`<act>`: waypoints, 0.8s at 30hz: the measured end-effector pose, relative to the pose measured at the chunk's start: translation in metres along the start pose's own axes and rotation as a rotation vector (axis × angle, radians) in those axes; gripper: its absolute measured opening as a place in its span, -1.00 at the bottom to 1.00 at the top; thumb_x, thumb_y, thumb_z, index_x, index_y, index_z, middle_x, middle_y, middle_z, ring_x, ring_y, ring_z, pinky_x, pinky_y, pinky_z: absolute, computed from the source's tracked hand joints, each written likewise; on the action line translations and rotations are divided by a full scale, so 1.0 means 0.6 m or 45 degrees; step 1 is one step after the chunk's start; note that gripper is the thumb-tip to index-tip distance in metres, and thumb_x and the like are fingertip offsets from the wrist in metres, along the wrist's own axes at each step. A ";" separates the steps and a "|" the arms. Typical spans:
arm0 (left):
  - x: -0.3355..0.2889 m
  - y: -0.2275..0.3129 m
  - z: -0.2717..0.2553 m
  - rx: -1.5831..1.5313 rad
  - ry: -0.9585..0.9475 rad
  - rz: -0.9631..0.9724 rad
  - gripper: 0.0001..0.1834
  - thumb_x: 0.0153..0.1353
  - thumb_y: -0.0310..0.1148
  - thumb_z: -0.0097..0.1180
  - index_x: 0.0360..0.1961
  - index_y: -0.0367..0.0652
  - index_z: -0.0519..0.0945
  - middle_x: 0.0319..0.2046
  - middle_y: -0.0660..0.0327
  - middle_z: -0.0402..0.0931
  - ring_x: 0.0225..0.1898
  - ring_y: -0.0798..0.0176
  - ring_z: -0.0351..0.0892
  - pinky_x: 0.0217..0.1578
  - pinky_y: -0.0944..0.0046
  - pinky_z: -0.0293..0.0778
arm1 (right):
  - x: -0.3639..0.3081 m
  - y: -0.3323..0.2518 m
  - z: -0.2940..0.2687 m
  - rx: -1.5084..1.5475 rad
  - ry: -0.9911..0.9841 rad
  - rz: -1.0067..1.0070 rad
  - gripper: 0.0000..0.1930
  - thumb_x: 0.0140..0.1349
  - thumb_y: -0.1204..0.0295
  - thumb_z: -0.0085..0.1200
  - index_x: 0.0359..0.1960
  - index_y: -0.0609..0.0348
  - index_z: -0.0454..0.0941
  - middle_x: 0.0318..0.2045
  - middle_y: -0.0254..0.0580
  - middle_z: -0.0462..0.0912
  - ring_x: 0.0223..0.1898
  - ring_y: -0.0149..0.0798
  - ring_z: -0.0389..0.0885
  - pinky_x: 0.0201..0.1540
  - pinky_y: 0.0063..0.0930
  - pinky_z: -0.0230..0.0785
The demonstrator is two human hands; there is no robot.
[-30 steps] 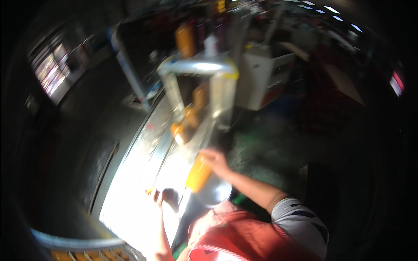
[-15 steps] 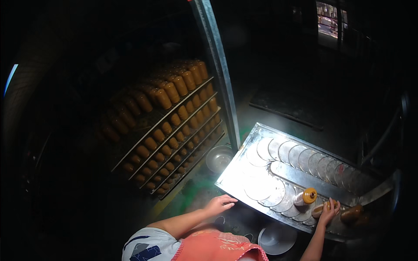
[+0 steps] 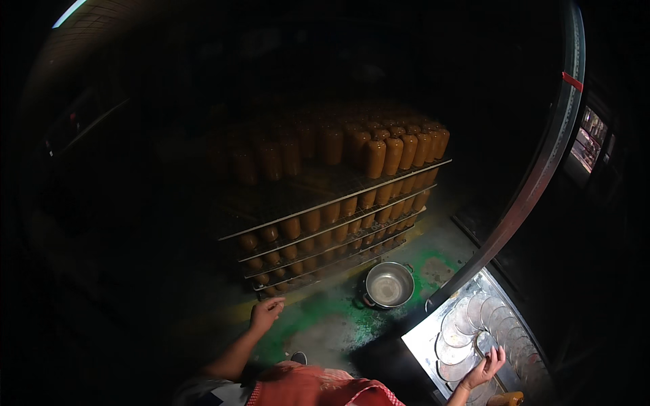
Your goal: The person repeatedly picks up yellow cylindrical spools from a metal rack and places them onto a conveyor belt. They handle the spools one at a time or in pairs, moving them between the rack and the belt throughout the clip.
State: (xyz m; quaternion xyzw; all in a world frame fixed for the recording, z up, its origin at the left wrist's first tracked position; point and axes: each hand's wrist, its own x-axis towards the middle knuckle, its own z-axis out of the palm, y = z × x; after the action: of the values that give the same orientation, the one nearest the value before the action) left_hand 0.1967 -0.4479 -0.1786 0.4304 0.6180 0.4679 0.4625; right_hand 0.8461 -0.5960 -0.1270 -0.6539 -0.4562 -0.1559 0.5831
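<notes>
My left hand [image 3: 266, 314] hangs above the floor just in front of a multi-tier rack, its fingers loosely bent and nothing visible in them. To the right, my right hand [image 3: 485, 369] is over a metal conveyor with overlapping round plates [image 3: 452, 352]; its fingers are apart and it holds nothing. One glossy brown bottle [image 3: 509, 398] shows below that hand, cut off by the lower edge. Many similar brown bottles [image 3: 376, 159] stand upright in rows on the dim rack [image 3: 342, 201], on its top and on the lower shelves.
A metal pot [image 3: 391, 284] with handles sits on the green-stained floor [image 3: 325, 325] between rack and conveyor. A tall metal post [image 3: 542, 176] with a red band rises beside the conveyor. My shoe [image 3: 298, 357] shows near the red apron [image 3: 318, 386].
The view has swung left toward the rack, which now sits in the middle. My right hand has let go of the bottle it was touching on the conveyor. My left hand has moved away from the conveyor's edge.
</notes>
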 end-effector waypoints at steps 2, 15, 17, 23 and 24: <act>0.128 0.072 -0.057 -0.009 0.117 0.187 -0.68 0.36 -0.33 0.19 0.10 -0.12 0.65 -0.18 0.37 0.64 -0.25 0.47 0.60 -0.36 0.43 0.54 | 0.040 -0.185 0.179 0.294 -0.193 -0.025 -0.63 0.14 0.85 -0.05 -0.09 0.29 0.65 0.10 -0.10 0.44 0.07 -0.20 0.51 0.04 -0.53 0.41; 0.569 0.411 -0.294 0.762 0.620 0.752 -0.52 0.33 -0.20 0.23 0.27 0.14 0.52 0.38 0.08 0.21 0.35 -0.03 0.29 0.17 -0.05 0.47 | 0.182 -0.686 0.927 0.605 -1.290 -0.659 -0.52 0.10 0.41 0.31 0.13 -0.11 0.65 0.24 -0.04 0.42 0.22 -0.02 0.44 0.23 -0.19 0.38; 0.630 0.438 -0.297 1.014 0.654 0.726 -0.49 0.31 -0.18 0.25 0.29 0.19 0.50 0.42 0.08 0.16 0.36 -0.12 0.25 0.27 -0.14 0.39 | 0.202 -0.748 1.052 0.608 -1.260 -0.838 -0.47 0.10 0.32 0.33 0.18 -0.16 0.61 0.30 -0.01 0.36 0.29 0.04 0.34 0.30 -0.12 0.31; 0.720 0.467 -0.280 0.974 0.519 0.711 -0.44 0.12 -0.22 0.39 0.20 0.17 0.61 0.39 -0.11 0.18 0.37 -0.23 0.15 0.30 -0.12 0.24 | 0.216 -0.851 1.335 0.703 -1.304 -0.973 -0.47 0.09 0.17 0.35 0.17 -0.35 0.61 0.39 0.14 0.22 0.32 0.35 0.18 0.36 0.09 0.20; 0.725 0.463 -0.272 0.966 0.520 0.693 -0.44 0.08 -0.24 0.42 0.17 0.18 0.63 0.38 -0.10 0.20 0.35 -0.22 0.17 0.29 -0.09 0.27 | 0.219 -0.857 1.354 0.700 -1.346 -1.049 -0.49 0.11 0.14 0.32 0.17 -0.36 0.61 0.39 0.11 0.23 0.33 0.38 0.17 0.35 0.10 0.23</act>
State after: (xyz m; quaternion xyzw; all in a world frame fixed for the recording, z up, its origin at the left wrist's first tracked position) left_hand -0.0223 -0.0044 0.0409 0.6132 0.6877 0.3888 0.0049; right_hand 0.2495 0.1442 0.0681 -0.2464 -0.9093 0.0945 0.3217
